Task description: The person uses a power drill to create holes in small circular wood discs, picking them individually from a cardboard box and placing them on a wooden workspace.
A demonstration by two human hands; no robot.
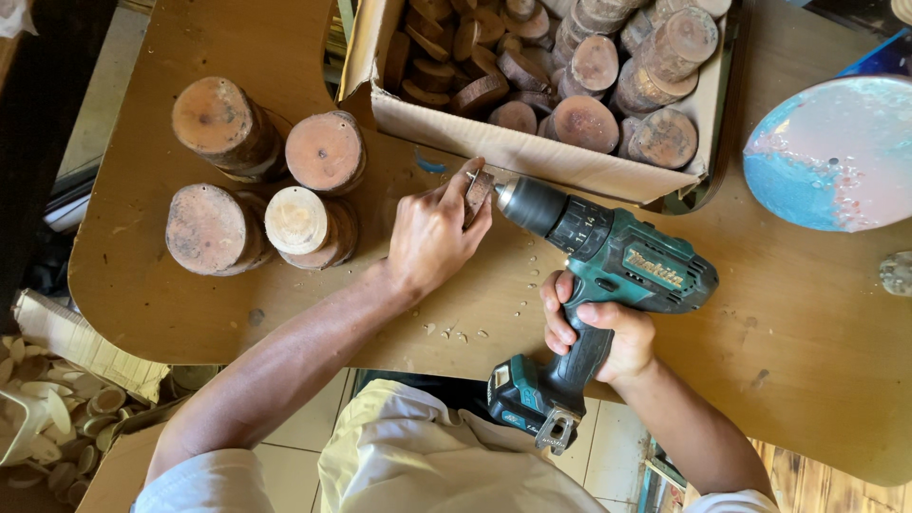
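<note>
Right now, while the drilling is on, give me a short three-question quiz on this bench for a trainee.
1. True or false: the left hand holds a small wood slice on edge against the drill.
2. How many stacks of wood slices stand on the table left of the hands? A) two B) four C) six
3. Fill in: the cardboard box behind the drill holds more ____.

Key:
1. True; the right hand grips the drill's handle.
2. B
3. wood slices
</note>
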